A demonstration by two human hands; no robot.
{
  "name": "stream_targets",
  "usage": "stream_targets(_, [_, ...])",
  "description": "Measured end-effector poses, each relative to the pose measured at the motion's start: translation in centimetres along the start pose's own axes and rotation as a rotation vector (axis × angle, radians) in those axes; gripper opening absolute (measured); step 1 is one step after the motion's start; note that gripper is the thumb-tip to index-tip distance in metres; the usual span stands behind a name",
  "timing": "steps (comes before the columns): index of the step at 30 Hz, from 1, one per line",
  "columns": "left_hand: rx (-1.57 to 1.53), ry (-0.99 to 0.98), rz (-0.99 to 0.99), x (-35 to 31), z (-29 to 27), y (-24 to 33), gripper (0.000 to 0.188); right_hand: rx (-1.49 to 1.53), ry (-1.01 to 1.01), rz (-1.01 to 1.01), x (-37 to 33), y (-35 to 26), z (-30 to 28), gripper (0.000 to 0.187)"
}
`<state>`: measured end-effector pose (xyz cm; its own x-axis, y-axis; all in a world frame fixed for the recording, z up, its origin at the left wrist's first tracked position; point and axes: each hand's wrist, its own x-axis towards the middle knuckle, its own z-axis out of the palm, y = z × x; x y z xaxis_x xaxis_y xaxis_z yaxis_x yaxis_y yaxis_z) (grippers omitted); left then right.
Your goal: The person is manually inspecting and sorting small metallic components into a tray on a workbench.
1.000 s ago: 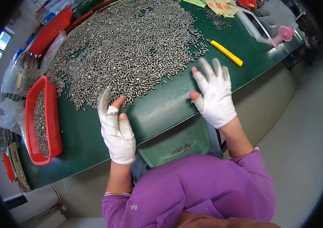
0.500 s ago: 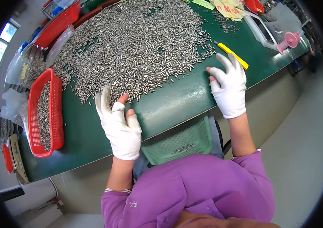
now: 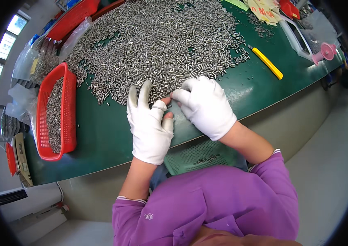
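A wide heap of small silvery metal pins [image 3: 149,53] covers much of the green table. My left hand [image 3: 151,131], in a white glove with bare thumb and index tips, rests at the heap's near edge with its fingers apart. My right hand [image 3: 206,107], gloved likewise, is curled beside it, fingers drawn together toward the left index fingertip. Whatever lies between the right fingertips is hidden or too small to name. Below the table edge, a green plastic basket [image 3: 174,163] holds a few of the pins.
A red plastic basket [image 3: 69,119] partly filled with pins stands left of the heap. To the right lies a yellow utility knife [image 3: 269,64]. A pink spool-like object [image 3: 324,52] stands near the table's right end. A scale [image 3: 21,158] sits at the left edge.
My right hand has moved left from beside the knife to the heap's near edge, its fingers curling in. The left hand stays by the heap. The view has shifted slightly.
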<state>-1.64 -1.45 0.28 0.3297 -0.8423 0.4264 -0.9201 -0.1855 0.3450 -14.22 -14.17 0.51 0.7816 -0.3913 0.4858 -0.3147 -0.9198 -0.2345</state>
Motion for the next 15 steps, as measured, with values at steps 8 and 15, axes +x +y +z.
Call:
stream_targets(8, [-0.075, 0.053, 0.014, -0.21, 0.29, -0.6, 0.026, 0.16, -0.013, 0.096, -0.38, 0.15, -0.4, 0.014])
stream_targets(15, [-0.066, 0.043, 0.042, -0.14, 0.52, -0.53, 0.016, 0.236, -0.018, 0.025, -0.64, 0.42, -0.43, 0.014])
